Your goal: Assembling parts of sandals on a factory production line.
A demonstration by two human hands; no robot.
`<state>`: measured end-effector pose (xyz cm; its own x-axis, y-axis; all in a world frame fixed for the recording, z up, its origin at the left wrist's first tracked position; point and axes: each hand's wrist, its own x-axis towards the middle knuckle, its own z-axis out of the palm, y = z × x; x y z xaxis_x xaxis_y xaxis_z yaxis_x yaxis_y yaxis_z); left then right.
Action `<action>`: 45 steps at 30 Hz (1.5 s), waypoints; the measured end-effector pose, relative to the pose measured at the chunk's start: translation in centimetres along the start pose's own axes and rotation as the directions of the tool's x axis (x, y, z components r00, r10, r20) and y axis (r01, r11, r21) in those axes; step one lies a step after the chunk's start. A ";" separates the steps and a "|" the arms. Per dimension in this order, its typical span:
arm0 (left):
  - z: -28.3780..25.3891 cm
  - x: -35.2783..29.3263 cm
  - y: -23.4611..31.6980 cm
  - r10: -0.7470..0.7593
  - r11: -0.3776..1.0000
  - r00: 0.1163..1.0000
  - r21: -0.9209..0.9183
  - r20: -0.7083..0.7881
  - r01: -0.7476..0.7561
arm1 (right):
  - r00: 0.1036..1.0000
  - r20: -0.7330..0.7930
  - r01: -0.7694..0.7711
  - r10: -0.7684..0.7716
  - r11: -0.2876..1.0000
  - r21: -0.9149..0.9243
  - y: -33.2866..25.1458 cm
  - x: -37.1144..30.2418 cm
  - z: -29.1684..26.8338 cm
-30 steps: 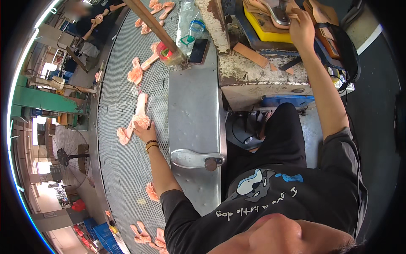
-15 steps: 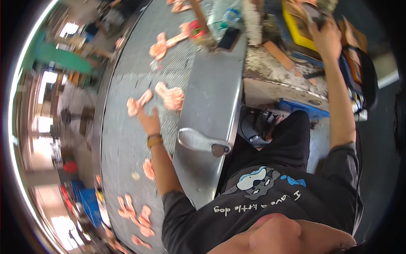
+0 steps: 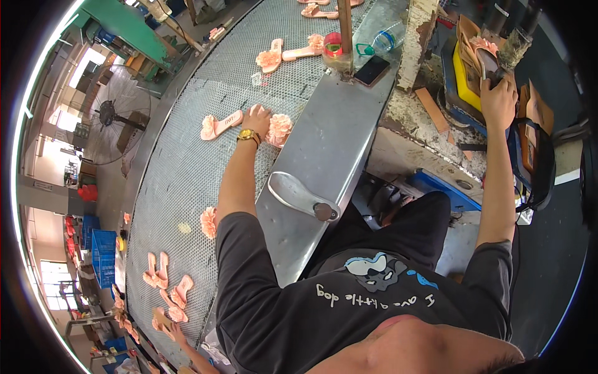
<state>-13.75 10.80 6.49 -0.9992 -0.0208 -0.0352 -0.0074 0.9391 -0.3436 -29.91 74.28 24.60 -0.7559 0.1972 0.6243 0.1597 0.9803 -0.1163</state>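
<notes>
My left hand is over the belt with its fingers closed over the sole end of a pale pink slide sandal. A large ruffled flower shows beside the hand; the sole is mostly covered. Close by on the left lies another pink sandal. At the far right, my right hand closes around the near end of a flower-topped sandal, whose sole looks dark from here. It sits by a yellow-edged pad on a worn machine. What lies under those fingers is partly hidden.
A mesh conveyor belt carries several pink sandals. On its metal side ledge are a phone, a plastic bottle and a flat metal handle. Another person's hand reaches in at lower left. A fan stands beyond.
My left hand has come from the sandal farther left to the flowered one nearer the ledge and closed on it. My right hand stays at the machine. The whole view has shifted.
</notes>
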 end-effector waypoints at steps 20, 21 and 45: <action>-15.9 -26.2 22.3 -0.213 -0.728 0.943 -0.685 0.257 0.022 | 0.902 0.346 -0.347 0.260 -0.043 0.937 -3.8 -7.6 1.9; -17.0 -26.7 25.0 -0.183 -0.857 0.917 -0.514 0.354 0.027 | 0.918 0.324 -0.302 0.229 -0.125 0.945 -8.5 -12.2 -2.9; -19.9 -20.8 28.2 -0.381 -0.810 0.894 -0.552 0.237 -0.199 | 0.601 0.376 -0.302 -0.705 0.234 0.924 -9.0 -33.1 -14.7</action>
<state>6.05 44.57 16.22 -0.8804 -0.4579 -0.1231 0.1825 -0.5669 0.8033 2.98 58.79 16.31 -0.8056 -0.5683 0.1672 -0.3207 0.1811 -0.9297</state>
